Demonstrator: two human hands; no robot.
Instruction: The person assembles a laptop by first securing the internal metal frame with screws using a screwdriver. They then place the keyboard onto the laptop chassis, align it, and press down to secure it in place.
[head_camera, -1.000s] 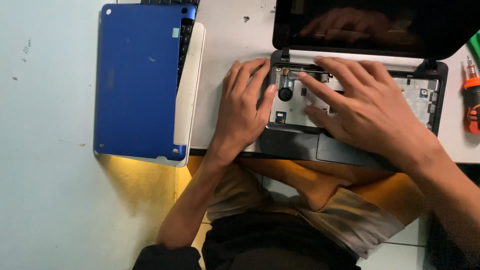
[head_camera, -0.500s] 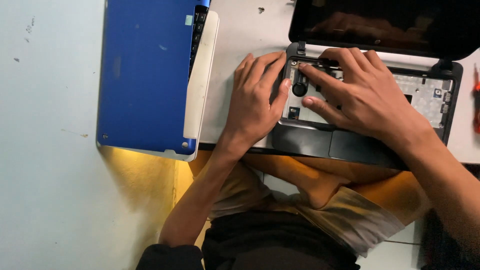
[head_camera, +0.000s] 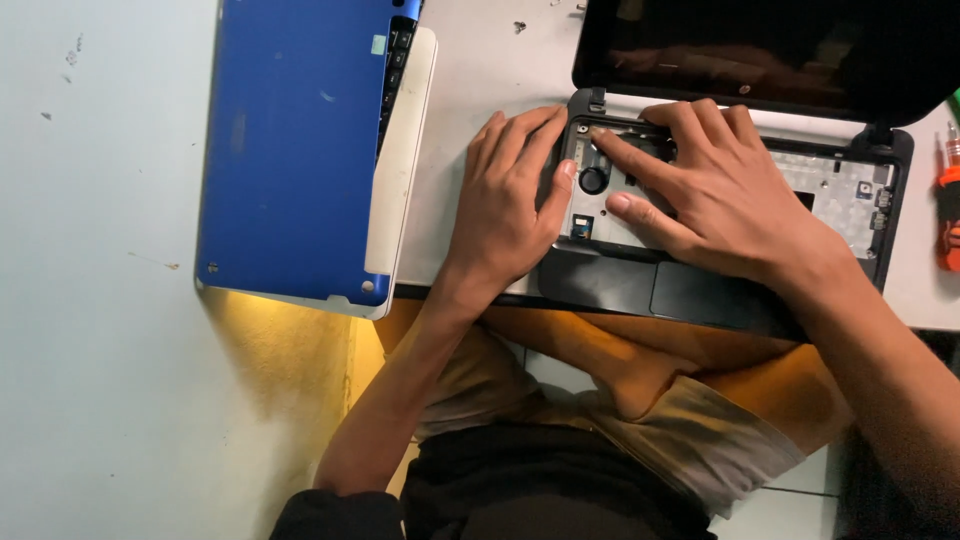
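Two bare hands lie on a black laptop base (head_camera: 700, 290) whose keyboard is off, at the centre right of the frame. Neither hand grasps anything. The left hand (head_camera: 505, 205) rests flat, its grip released, fingers spread over the base's left edge and thumb beside a small round black part (head_camera: 593, 180). The right hand (head_camera: 725, 200) also lies flat and loose: its forefinger presses at the upper left corner of the exposed silver inner frame (head_camera: 850, 190), its thumb sits on the lower part of that frame, and its other fingers curl near the hinge. Together the hands cover most of the frame's left half, so what lies under the palms cannot be seen.

Above, the laptop's dark screen (head_camera: 770, 50) is tilted back and cut off by the top edge. On the pale bench (head_camera: 480, 70), in the upper left, lies a blue laptop (head_camera: 290, 150) on top of a white one (head_camera: 400, 170), with keys showing between them. An orange screwdriver (head_camera: 948, 200) is cut off at the right edge. Tiny screws near the top edge are hard to make out. Below the bench are the person's crossed legs in tan shorts (head_camera: 700, 440).
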